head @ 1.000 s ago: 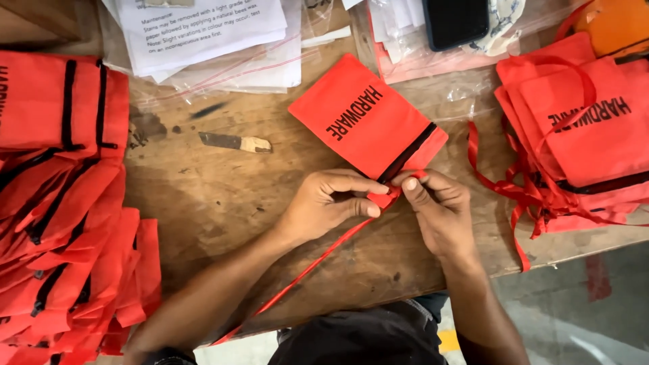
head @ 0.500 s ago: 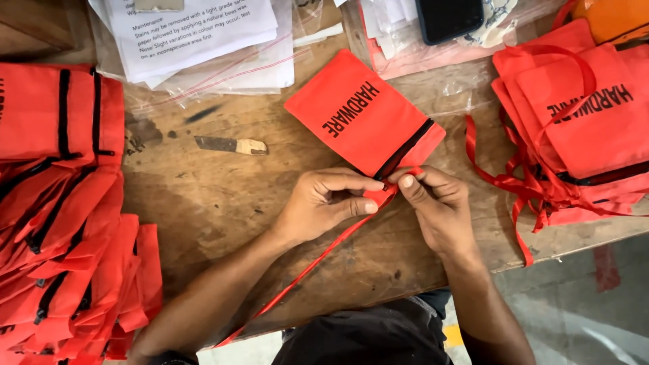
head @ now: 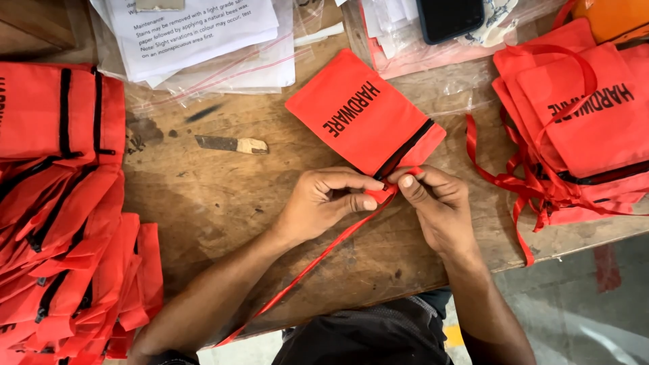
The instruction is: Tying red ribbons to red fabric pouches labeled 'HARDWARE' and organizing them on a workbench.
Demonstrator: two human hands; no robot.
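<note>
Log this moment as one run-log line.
left hand: pinching red ribbon | right hand: gripping red pouch at its black-edged opening | surface: wooden table

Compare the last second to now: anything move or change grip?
Barely. Both hands, left hand and right hand, keep pinching the red ribbon at the mouth of the red pouch; fingers shift only slightly. Pouch, small knife and both pouch stacks on the wooden table stayed put.

A matt red cloth pouch (head: 362, 115) lies on a rough, stained wooden table (head: 203, 203). A glossy satin ribbon (head: 304, 267) trails from it, near white paper sheets (head: 196, 30) in clear, shiny plastic sleeves.
</note>
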